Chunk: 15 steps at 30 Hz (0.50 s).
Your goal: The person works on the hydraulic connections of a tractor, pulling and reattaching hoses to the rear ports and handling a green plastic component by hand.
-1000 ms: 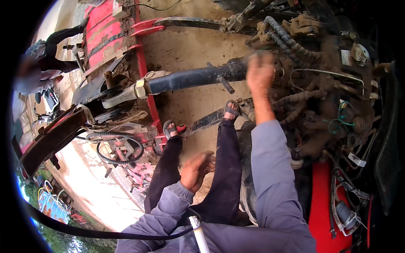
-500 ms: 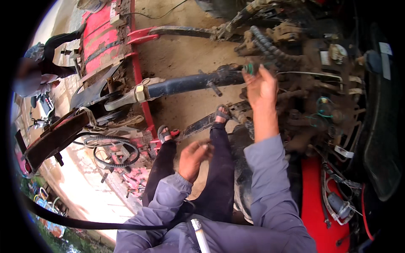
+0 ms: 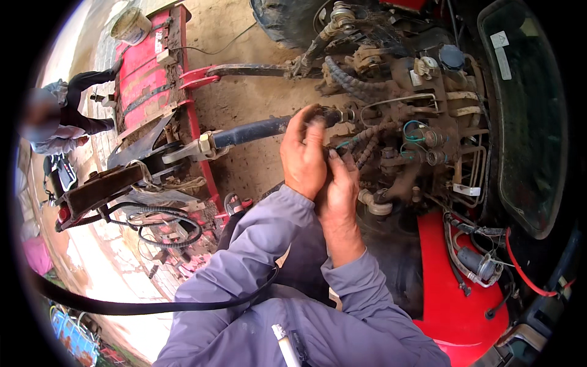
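Observation:
My left hand (image 3: 305, 160) is raised beside the black top-link bar (image 3: 254, 131), its fingers curled in toward the thumb and the tips blurred. Whatever lies in its grasp is hidden. Close against it, my right hand (image 3: 340, 191) is closed, thumb and fingertips together. A thin green piece (image 3: 347, 144) shows at its fingertips, beside a dirty ribbed hose (image 3: 374, 136); what else it holds is hidden. To the right sit muddy hydraulic couplings (image 3: 433, 137) with green cords looped about them.
Red machinery (image 3: 147, 73) caked with mud stands at the left, near another person (image 3: 61, 116). Coiled black hoses (image 3: 168, 223) hang lower left. A red fender (image 3: 449, 275) and a dark window (image 3: 526, 122) edge the right. A large tire (image 3: 278, 24) is at the top.
My left hand has risen from near my legs to the bar. My right hand has come down and left to meet it. The view has shifted, showing more of the tractor's right side.

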Each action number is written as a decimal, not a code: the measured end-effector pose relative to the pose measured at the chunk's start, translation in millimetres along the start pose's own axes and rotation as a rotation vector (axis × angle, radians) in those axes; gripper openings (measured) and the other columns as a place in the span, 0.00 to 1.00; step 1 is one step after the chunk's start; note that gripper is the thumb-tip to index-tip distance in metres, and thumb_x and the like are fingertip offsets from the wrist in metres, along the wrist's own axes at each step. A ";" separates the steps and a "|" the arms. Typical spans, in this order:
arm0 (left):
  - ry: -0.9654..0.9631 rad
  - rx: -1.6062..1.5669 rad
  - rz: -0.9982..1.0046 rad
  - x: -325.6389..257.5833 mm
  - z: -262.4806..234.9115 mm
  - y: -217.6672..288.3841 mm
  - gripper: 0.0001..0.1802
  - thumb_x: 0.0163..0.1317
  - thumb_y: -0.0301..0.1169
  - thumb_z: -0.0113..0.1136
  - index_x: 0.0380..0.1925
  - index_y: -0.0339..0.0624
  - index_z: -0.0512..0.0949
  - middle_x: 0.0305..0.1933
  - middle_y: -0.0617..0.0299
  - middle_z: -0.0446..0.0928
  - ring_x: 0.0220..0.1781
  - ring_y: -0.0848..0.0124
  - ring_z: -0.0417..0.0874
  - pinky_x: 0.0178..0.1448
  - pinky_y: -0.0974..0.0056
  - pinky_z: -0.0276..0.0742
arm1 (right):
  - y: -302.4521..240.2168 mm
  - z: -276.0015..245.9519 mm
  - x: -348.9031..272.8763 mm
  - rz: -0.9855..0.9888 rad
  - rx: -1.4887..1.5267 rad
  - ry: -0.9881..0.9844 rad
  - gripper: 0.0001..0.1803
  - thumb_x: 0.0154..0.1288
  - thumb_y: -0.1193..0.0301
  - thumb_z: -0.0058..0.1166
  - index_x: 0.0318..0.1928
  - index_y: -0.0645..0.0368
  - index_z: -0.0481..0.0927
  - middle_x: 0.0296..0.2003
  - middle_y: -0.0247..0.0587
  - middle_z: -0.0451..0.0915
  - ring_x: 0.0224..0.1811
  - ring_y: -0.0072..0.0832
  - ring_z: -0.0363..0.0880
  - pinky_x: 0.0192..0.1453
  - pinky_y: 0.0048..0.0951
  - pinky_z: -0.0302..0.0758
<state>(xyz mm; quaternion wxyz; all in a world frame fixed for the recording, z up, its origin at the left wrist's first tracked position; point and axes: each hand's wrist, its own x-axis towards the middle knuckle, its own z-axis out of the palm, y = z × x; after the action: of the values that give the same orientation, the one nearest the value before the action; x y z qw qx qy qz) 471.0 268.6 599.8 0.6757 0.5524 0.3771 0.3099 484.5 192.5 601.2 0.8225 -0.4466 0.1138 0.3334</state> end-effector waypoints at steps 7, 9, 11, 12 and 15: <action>-0.060 -0.376 -0.601 3.8 -16.9 -18.2 0.25 0.72 0.45 0.48 0.57 0.34 0.73 0.49 0.56 0.80 0.44 0.69 0.78 0.50 0.64 0.75 | -34.0 8.9 -36.1 -0.064 0.193 -0.087 0.12 0.71 0.74 0.46 0.52 0.63 0.73 0.46 0.48 0.80 0.44 0.34 0.79 0.55 0.35 0.73; -0.063 -0.269 -0.445 -7.4 -25.5 -5.3 0.24 0.71 0.43 0.51 0.56 0.33 0.73 0.48 0.56 0.80 0.43 0.70 0.79 0.49 0.65 0.75 | -40.6 -6.3 -33.7 -0.101 0.168 -0.082 0.12 0.72 0.72 0.46 0.53 0.60 0.73 0.47 0.49 0.80 0.44 0.34 0.79 0.49 0.36 0.76; -0.183 -0.256 -0.338 -26.6 -34.5 19.0 0.20 0.66 0.34 0.60 0.53 0.32 0.74 0.46 0.58 0.80 0.44 0.72 0.79 0.50 0.67 0.76 | -49.1 -9.7 -32.6 -0.123 0.160 -0.087 0.12 0.72 0.72 0.46 0.54 0.59 0.73 0.48 0.47 0.80 0.45 0.34 0.79 0.44 0.35 0.77; -0.252 -0.204 -0.297 -37.0 -35.2 29.7 0.19 0.65 0.32 0.61 0.52 0.32 0.75 0.45 0.58 0.80 0.44 0.72 0.79 0.50 0.67 0.76 | -53.2 -14.7 -33.7 -0.111 0.130 -0.107 0.16 0.71 0.71 0.47 0.55 0.63 0.74 0.51 0.48 0.79 0.55 0.37 0.77 0.61 0.38 0.72; -0.328 -0.190 -0.169 -51.8 -26.2 38.8 0.17 0.57 0.24 0.66 0.47 0.33 0.77 0.40 0.62 0.80 0.39 0.77 0.79 0.43 0.70 0.77 | -50.9 -16.6 -32.7 -0.174 0.091 -0.123 0.15 0.71 0.72 0.48 0.55 0.63 0.74 0.49 0.46 0.80 0.54 0.33 0.77 0.60 0.36 0.71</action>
<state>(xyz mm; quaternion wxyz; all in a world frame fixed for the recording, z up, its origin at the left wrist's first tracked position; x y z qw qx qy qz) 421.5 246.4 643.7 0.8008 0.4956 0.2761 0.1922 494.8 145.2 641.1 0.8731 -0.3957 0.0387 0.2821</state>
